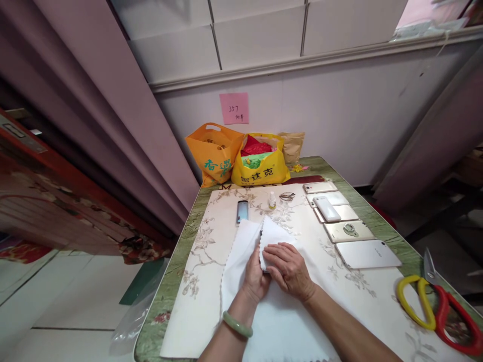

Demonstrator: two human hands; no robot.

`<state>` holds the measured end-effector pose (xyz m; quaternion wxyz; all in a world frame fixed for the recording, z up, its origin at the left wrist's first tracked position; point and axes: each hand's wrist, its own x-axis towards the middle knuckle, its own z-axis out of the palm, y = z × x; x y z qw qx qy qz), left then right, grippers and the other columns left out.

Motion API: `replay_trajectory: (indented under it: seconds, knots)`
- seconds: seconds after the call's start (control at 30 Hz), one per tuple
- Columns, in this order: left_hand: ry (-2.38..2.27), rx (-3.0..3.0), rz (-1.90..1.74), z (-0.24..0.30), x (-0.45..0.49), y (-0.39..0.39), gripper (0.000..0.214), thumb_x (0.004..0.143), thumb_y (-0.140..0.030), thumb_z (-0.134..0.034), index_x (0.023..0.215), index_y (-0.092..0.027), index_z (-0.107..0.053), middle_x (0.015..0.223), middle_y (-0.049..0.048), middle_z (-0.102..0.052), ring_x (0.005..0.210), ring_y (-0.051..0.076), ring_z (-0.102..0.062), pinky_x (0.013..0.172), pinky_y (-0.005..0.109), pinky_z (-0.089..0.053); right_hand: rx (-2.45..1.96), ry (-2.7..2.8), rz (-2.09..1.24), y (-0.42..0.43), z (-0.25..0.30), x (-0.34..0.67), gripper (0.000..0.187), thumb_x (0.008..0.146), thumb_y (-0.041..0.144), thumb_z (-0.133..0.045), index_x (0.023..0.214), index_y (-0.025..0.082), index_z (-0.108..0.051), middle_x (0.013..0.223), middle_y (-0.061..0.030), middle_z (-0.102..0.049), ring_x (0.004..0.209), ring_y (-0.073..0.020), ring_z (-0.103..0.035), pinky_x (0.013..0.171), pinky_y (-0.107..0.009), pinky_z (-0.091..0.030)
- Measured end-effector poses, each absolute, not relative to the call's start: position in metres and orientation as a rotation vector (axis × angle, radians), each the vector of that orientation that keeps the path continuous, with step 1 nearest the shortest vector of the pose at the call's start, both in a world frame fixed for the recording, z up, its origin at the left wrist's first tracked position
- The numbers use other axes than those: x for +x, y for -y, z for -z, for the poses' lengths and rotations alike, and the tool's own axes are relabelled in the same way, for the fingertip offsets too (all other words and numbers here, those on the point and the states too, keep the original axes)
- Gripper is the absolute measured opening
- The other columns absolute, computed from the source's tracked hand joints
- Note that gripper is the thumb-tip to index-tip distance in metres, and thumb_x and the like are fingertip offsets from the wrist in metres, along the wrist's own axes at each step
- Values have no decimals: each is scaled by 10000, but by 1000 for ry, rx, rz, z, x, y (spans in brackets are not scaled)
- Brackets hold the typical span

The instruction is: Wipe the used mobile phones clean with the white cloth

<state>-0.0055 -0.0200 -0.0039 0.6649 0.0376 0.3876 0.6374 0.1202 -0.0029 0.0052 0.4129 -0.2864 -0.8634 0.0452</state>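
A white cloth [241,251] lies on the table, its upper part folded over a dark-edged flat object, likely a phone, of which only a sliver [260,234] shows. My left hand [254,279], with a green bangle on the wrist, grips that wrapped object from the left. My right hand [289,269] lies flat with fingers together, pressing the white cloth fold [273,236] down on top of it.
Several phones [368,254] lie in a row at the right. A dark phone [242,211], a small bottle [272,200] and glasses [287,196] lie beyond the cloth. Scissors with yellow and red handles [433,301] rest at the near right. Two yellow bags [260,161] stand against the wall.
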Motion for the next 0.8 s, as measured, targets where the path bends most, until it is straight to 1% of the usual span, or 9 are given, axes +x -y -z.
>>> replay_trajectory:
  seconds: [0.1, 0.2, 0.27, 0.33, 0.4, 0.47, 0.57, 0.67, 0.8]
  knots:
    - [-793, 138, -1415, 3, -4, 20, 286, 888, -314, -556, 1081, -141, -677, 1183, 107, -671, 1138, 191, -608, 950, 274, -505, -811, 2240, -93, -1, -2, 115, 461, 957, 343, -430, 1385, 178, -480, 1334, -107, -582, 1255, -233, -511, 1069, -444, -375]
    - [-812, 125, -1448, 5, -3, 18, 274, 882, -247, -556, 1115, -149, -664, 1205, 98, -664, 1112, 178, -620, 947, 272, -506, -967, 2235, -46, -6, 3, 112, 523, 967, 355, -425, 1445, 147, -390, 1422, -128, -493, 1331, -257, -430, 1109, -482, -313]
    - [-826, 85, -1452, 5, -3, 17, 287, 872, -246, -580, 1135, -158, -655, 1203, 96, -666, 1102, 180, -627, 939, 279, -510, -1027, 2170, -29, -6, 6, 113, 482, 969, 329, -425, 1414, 146, -433, 1399, -130, -517, 1316, -253, -448, 1107, -478, -312]
    - [-808, 78, -1439, 4, -3, 16, 315, 864, -270, -604, 1153, -150, -646, 1196, 106, -668, 1103, 195, -627, 945, 294, -509, -1016, 2094, -32, -4, 5, 115, 399, 963, 285, -432, 1335, 174, -525, 1304, -111, -603, 1251, -238, -516, 1094, -465, -329]
    - [-801, 79, -1416, 3, -4, 17, 332, 863, -299, -612, 1146, -128, -647, 1176, 118, -675, 1100, 204, -628, 951, 299, -505, -921, 2063, -69, -1, 1, 119, 322, 950, 255, -448, 1226, 207, -607, 1173, -79, -680, 1160, -217, -586, 1071, -446, -358]
    - [-830, 53, -1425, 2, -5, 18, 312, 867, -301, -607, 1113, -117, -657, 1153, 116, -683, 1087, 193, -633, 943, 278, -505, -764, 2091, -134, 2, -4, 121, 283, 940, 269, -462, 1152, 218, -643, 1091, -58, -711, 1098, -202, -620, 1043, -422, -389]
    - [-846, 18, -1449, 3, -6, 19, 278, 876, -293, -584, 1077, -119, -665, 1130, 114, -689, 1066, 184, -642, 916, 262, -517, -630, 2167, -205, 4, -9, 121, 311, 940, 320, -458, 1178, 224, -634, 1125, -50, -701, 1137, -205, -599, 1041, -413, -394]
    - [-811, 35, -1409, 4, -6, 18, 298, 879, -306, -569, 1097, -125, -662, 1108, 119, -696, 1059, 200, -648, 898, 290, -532, -772, 2231, -159, 0, -6, 118, 389, 954, 323, -436, 1316, 239, -552, 1262, -46, -640, 1271, -234, -497, 1099, -457, -320]
    - [-816, 70, -1439, 4, -3, 16, 286, 877, -254, -569, 1132, -156, -655, 1168, 100, -682, 1075, 185, -643, 918, 289, -521, -1049, 2237, -50, -5, 3, 114, 535, 964, 365, -424, 1467, 193, -362, 1449, -80, -470, 1370, -278, -369, 1134, -505, -239]
